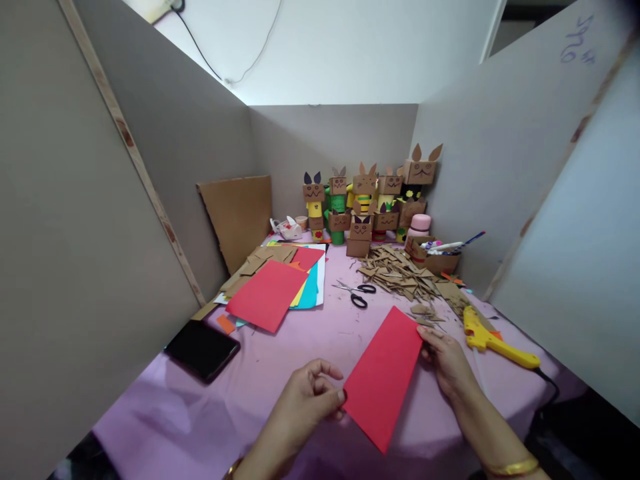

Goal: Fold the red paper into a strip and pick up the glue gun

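Note:
A folded or cut rectangle of red paper [384,380] is held tilted above the near part of the table. My right hand [447,357] pinches its upper right edge between thumb and fingers. At the paper's left corner is my left hand [313,397], its thumb on the edge and its fingers curled. A larger red sheet [270,293] lies on the stack to the left. Black-handled scissors [356,291] rest partly open beyond the held paper.
A black phone [203,350] lies at left, a yellow glue gun [500,341] at right. Cardboard scraps [400,272] are heaped behind the scissors. Several cardboard animal figures [364,187] stand at the back, beside a pink-lidded bottle [420,225] and a pen box [433,257]. Grey partitions [330,137] enclose the table.

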Action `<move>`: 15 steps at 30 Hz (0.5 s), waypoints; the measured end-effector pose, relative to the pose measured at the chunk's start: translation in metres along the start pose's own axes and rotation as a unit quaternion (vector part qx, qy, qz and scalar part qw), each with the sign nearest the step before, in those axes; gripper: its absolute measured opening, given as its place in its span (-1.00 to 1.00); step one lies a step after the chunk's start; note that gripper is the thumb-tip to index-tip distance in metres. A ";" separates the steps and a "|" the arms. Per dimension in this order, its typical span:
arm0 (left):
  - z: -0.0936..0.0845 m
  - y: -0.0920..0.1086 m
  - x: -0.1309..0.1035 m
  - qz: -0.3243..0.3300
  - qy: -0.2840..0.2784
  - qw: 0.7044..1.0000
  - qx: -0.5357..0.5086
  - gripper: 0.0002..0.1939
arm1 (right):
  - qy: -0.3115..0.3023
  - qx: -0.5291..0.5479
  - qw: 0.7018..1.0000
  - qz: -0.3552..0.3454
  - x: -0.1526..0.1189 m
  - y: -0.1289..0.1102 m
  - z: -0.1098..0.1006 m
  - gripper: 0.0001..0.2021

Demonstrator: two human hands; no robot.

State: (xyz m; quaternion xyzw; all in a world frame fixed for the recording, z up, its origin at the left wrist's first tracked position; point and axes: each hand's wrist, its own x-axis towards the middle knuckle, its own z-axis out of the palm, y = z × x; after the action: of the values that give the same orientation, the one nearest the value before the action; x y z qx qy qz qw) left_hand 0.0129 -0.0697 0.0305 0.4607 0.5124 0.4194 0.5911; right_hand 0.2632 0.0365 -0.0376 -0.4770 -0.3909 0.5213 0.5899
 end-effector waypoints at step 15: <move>-0.011 -0.009 0.004 0.061 0.021 0.978 0.200 -0.85 | 0.012 -0.213 0.975 -0.067 -0.007 0.002 0.005 -0.68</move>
State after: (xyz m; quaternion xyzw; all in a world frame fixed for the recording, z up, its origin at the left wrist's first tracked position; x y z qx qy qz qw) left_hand 0.0025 -0.0661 0.0202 0.5907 0.5694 0.3532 0.4496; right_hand 0.2573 0.0302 -0.0379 -0.5713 -0.5166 0.3794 0.5126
